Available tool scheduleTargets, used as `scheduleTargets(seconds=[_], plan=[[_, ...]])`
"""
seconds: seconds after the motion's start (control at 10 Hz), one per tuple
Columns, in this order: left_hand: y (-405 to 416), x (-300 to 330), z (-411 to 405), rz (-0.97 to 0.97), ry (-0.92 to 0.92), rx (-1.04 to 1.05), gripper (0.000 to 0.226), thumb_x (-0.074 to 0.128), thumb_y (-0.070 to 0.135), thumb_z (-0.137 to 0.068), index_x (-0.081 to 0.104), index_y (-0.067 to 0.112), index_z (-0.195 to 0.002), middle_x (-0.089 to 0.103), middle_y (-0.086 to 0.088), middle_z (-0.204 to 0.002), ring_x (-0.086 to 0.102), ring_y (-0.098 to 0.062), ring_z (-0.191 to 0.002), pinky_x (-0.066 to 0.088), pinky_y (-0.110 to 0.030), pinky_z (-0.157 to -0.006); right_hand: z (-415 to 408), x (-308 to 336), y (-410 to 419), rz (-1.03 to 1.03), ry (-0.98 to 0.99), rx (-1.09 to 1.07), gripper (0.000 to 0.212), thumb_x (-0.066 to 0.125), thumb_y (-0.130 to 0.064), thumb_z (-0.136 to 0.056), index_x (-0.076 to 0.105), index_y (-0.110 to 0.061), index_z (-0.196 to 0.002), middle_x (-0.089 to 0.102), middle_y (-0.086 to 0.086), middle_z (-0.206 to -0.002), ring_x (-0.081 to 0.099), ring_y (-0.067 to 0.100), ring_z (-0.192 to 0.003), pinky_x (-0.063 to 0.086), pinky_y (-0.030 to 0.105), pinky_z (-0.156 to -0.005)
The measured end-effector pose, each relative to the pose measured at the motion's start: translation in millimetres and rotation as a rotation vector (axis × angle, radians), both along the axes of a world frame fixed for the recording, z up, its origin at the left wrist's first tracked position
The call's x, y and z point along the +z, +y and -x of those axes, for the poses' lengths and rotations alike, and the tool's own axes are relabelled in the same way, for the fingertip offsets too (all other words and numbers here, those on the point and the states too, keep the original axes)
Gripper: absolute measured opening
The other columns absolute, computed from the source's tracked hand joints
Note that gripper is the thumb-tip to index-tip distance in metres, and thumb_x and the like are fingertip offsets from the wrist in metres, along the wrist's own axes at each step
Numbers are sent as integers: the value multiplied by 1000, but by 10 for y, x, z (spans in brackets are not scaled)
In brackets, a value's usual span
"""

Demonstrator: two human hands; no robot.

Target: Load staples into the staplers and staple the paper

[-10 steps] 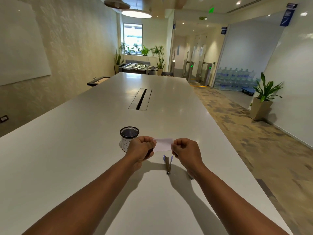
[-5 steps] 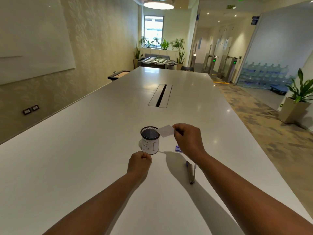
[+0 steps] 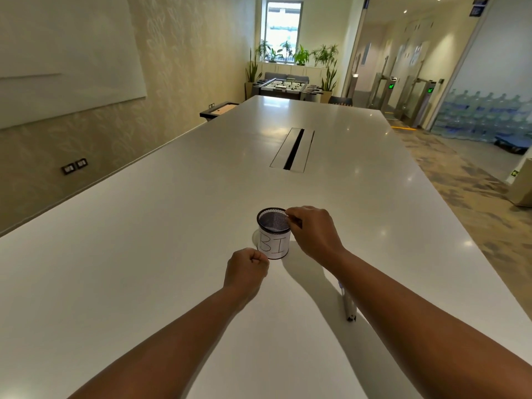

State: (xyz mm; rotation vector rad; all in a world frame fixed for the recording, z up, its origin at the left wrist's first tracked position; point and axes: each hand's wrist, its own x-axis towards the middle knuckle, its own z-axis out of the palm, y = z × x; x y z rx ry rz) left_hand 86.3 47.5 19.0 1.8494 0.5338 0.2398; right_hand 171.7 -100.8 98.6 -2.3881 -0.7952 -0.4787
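A person sits at a long white table (image 3: 144,269), both bare forearms reaching forward into view.

The right hand (image 3: 312,231) hovers at the right rim of a black mesh cup (image 3: 273,233), which stands on the table just beyond the hands. The cup wears a white label with "BI" written on it. The right fingers are curled at the rim as if pinching or letting go of something small, but the paper is not visible, so it cannot be told whether the hand grips anything. The left hand (image 3: 247,270) is clenched in a fist, apparently around nothing, resting on the table just near and left of the cup.

One stapler (image 3: 349,305) lies on the table to the near right, partly hidden under the right forearm, well apart from the cup. Whether it is loaded cannot be seen.

Judging by this, the step in hand looks like dropping a stapled slip into the cup. The next move probably calls for drawing the right hand clear of the cup and bringing it back to the stapler, with a fresh sheet or staples found first, since none show here.

Counted: two hands, one cup, one stapler, no paper in sight, no loose staples in sight. Farther along the table is one cable slot (image 3: 292,149).
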Motion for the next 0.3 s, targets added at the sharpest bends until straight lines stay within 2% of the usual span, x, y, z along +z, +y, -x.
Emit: scheduleTargets(seconds=[0.1,0.2,0.3], plan=[[-41,5,-12,-28,13,-47,23,57,8,-78,73,18,-64,72,1,-60,70,-21,-64,58,-33,-62,25,-40,-166,-41,27,-32,12,65,-17,-94,75,-10,-92,73,8,-81,64,28,-76,54,40,-71],[-98,69,-15,-35,6,-114,25,57,3,-80,72,13,-63,71,-2,-59,67,-20,-60,55,-32,-61,96,-63,-355,-64,49,-59,16,66,-16,-94,77,-11,-105,77,9,-93,69,26,-85,55,34,-78],[-215,258,2,-54,-38,-191,30,58,3,-86,69,13,-60,68,-1,-56,65,-14,-53,54,-23,-52,210,-47,-641,-92,85,-118,25,64,-14,-96,75,-12,-118,77,8,-109,71,24,-98,51,29,-85]])
